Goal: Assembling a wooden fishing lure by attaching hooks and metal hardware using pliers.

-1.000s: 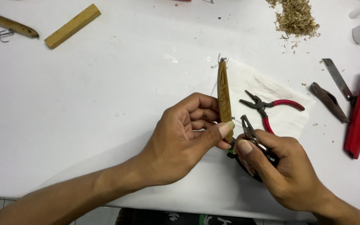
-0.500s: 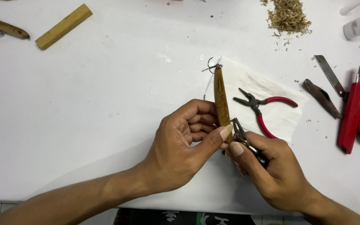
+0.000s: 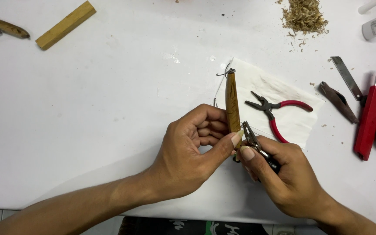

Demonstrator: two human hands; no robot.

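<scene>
Left hand is pinching a slim wooden lure near its lower end, thumb on one side and curled fingers behind, so it's standing almost upright over the white table. Right hand is closed around small dark pliers, tip right at the lure's bottom end; can't tell if the nose is biting anything. The lure looks light, stiff and glossy, so probably a bit slippery. There's a hook dangling at the top, so mid-body is the safe place to hold. Red pliers are lying on a tissue beside it.
</scene>
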